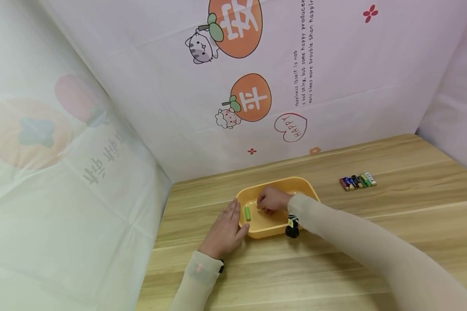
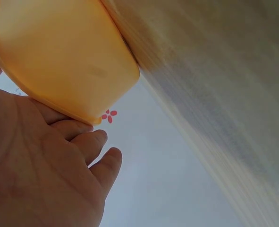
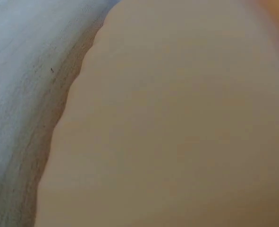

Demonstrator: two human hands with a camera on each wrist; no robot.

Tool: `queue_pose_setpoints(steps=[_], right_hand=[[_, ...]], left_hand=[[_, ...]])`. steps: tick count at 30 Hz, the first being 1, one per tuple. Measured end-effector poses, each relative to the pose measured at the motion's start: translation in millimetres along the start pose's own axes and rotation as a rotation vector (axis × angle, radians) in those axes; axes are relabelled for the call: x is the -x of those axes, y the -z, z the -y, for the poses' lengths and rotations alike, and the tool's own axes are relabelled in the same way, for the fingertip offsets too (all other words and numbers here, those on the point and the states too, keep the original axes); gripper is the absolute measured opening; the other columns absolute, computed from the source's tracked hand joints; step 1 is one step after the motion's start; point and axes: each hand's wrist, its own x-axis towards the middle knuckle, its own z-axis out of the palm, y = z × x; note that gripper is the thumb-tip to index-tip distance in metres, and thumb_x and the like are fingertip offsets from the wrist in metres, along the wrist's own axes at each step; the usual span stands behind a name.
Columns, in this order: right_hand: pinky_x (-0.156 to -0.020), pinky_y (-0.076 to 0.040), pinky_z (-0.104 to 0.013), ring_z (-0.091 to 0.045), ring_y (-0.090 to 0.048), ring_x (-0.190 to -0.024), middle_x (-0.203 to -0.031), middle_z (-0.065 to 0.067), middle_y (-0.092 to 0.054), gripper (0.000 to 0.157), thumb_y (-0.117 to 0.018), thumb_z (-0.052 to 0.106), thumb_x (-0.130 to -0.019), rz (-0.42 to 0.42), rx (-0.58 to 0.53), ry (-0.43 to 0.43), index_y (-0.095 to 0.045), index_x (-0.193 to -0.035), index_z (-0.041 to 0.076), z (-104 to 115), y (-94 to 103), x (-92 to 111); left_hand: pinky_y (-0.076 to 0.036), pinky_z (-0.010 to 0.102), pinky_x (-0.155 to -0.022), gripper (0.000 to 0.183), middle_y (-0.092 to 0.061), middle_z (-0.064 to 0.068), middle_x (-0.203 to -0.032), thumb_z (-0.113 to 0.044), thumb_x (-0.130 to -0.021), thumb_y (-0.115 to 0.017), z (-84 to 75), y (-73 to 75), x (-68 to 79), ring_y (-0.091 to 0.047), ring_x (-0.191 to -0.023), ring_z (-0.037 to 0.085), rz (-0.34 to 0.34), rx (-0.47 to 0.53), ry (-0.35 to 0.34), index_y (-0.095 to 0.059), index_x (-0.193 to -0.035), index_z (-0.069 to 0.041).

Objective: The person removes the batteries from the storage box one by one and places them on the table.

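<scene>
A yellow plastic basin stands on the wooden table, with one green battery lying in its left end. Along the basin's left rim rests my left hand, fingers extended and thumb at the near corner. From the left wrist view, the fingertips of this hand touch the outer rim of the basin. My right hand reaches down inside the basin, fingers bent toward its floor, right of the battery. What its fingertips hold, if anything, I cannot tell. In the right wrist view the basin's wall fills most of the picture.
A row of several batteries in mixed colours lies on the table to the right of the basin. A printed white cloth hangs behind the table, with more cloth at the left and right sides.
</scene>
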Motion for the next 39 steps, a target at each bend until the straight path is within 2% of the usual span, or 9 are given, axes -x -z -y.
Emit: queue_pose_setpoints(steps=[10, 18, 30, 39], right_hand=[[-0.059, -0.056, -0.034, -0.022, -0.066, -0.066, -0.076, -0.009, -0.068, 0.013, -0.070, 0.008, -0.087, -0.012, 0.046, -0.016, -0.070, -0.096, 0.000, 5, -7.6, -5], [-0.057, -0.055, -0.032, -0.020, -0.065, -0.063, -0.074, -0.007, -0.067, 0.009, -0.073, 0.010, -0.085, 0.014, 0.093, 0.017, -0.072, -0.092, 0.003, 5, -15.8, -13], [-0.054, -0.054, -0.030, -0.018, -0.062, -0.059, -0.070, -0.006, -0.066, 0.004, -0.070, 0.009, -0.085, 0.057, 0.130, 0.055, -0.073, -0.084, 0.006, 16, -23.6, -12], [-0.050, -0.051, -0.028, -0.015, -0.060, -0.053, -0.064, -0.006, -0.065, 0.013, -0.072, 0.015, -0.086, 0.029, 0.197, 0.045, -0.067, -0.076, 0.008, 18, -29.2, -17]], left_hand=[[-0.021, 0.045, -0.115, 0.073, -0.008, 0.013, -0.161, -0.048, -0.104, -0.032, 2.3, -1.1, 0.7, -0.009, -0.147, 0.022, -0.002, -0.005, -0.007, -0.012, -0.155, 0.000], [-0.021, 0.044, -0.115, 0.073, -0.009, 0.012, -0.161, -0.048, -0.103, -0.032, 1.2, -1.1, 0.2, -0.008, -0.147, 0.020, 0.003, -0.005, -0.007, -0.013, -0.155, 0.000], [-0.020, 0.045, -0.115, 0.072, -0.008, 0.013, -0.161, -0.048, -0.104, -0.031, 1.2, 0.0, -0.7, -0.007, -0.147, 0.021, 0.001, 0.004, -0.017, -0.012, -0.155, 0.000], [-0.020, 0.045, -0.115, 0.072, -0.009, 0.012, -0.162, -0.047, -0.104, -0.032, 1.0, -1.5, -0.5, -0.007, -0.147, 0.020, -0.004, -0.003, -0.010, -0.012, -0.155, 0.000]])
